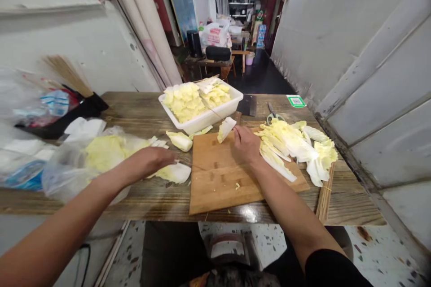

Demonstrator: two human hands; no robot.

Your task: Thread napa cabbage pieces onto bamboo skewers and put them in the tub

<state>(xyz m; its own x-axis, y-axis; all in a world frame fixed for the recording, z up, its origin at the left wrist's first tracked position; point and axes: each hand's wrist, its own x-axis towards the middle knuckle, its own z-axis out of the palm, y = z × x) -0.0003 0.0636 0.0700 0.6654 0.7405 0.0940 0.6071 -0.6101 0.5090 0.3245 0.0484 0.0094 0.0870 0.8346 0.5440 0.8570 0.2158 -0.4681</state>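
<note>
My right hand is closed over the cutting board, pinching a thin skewer with a piece of Chinese cabbage leaf on it. The skewer's far end points toward the white tray, which is heaped with pale yellow cabbage pieces. My left hand hovers palm down just above a loose cabbage leaf left of the board. Its fingers are stretched out and slightly blurred; I see nothing held. A pile of cabbage leaves lies on the board's right side and spills over its edge.
Scissors lie behind the leaf pile. A bundle of skewers rests at the right. On the left are a plastic bag with cabbage and a black holder. A cabbage chunk sits before the tray. Walls flank the wooden table.
</note>
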